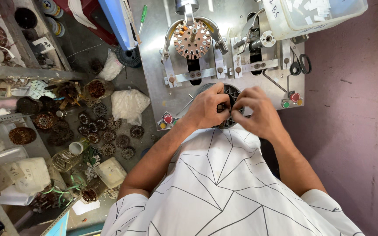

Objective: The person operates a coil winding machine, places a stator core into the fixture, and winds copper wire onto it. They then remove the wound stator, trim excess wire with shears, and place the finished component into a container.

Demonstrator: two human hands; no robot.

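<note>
Your white shirt with thin black lines (224,188) fills the near field; past it both forearms converge on one spot at the near edge of the metal desk (154,52). Left hand (206,107) and right hand (257,111) meet over a dark slotted stator ring (232,92) that sits flat in a round recess of the desk, directly ahead of your chest. Both hands are pinched narrow, fingertips almost touching each other, closed on a small dark piece (222,107) at the ring's centre; what that piece is cannot be told, it is mostly covered. Key relation: the ring lies under and between the hands, its axis vertical, its far rim showing just beyond your knuckles. Neither hand is clearly nearer; the left thumb lies over the ring's left rim, the right fingers over its right half. Beyond the ring, well apart, a copper-toned slotted stator disc (192,40) stands on the winding fixture. Red push button (168,119) sits just left of your left wrist; another red button (295,97) lies right of your right hand. Loose wound stators (106,131) lie scattered on the floor to your left, out of reach of either hand.
</note>
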